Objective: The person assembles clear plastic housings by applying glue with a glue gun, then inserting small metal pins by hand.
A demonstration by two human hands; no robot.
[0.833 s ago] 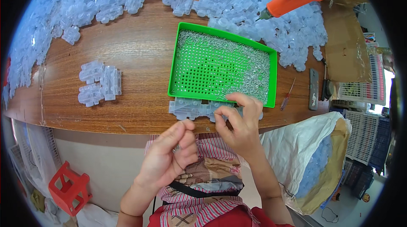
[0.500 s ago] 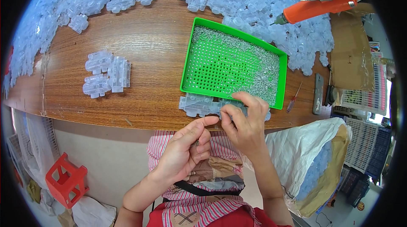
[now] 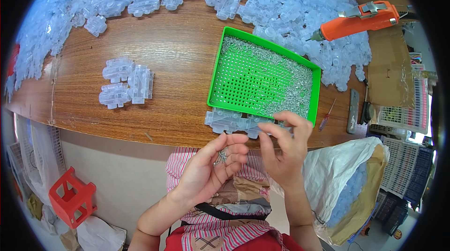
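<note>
My left hand (image 3: pixel 206 169) is cupped below the table's front edge, its fingers curled round several small silver screws (image 3: pixel 221 156) in the palm. To its right, my right hand (image 3: pixel 287 155) is lifted in front of the green tray, thumb and fingers apart, with nothing visible between them. The green perforated tray (image 3: pixel 216 70) holds a layer of the same screws, heaped along its far and right sides. A row of clear plastic housings (image 3: pixel 224 122) lies along the tray's near side, partly hidden by my right hand.
Three clear housings (image 3: pixel 140 84) sit to the left on the wooden table (image 3: pixel 178 58). A big heap of housings (image 3: pixel 286 2) covers the back. An orange electric screwdriver (image 3: pixel 361 22) hangs at the upper right. A small screwdriver (image 3: pixel 327 115) lies right of the tray; a red stool (image 3: pixel 72 197) stands lower left.
My left hand's fingers have opened somewhat, showing the screws in its palm. My right hand has moved right, away from the left, and its fingers have spread. The view has shifted slightly.
</note>
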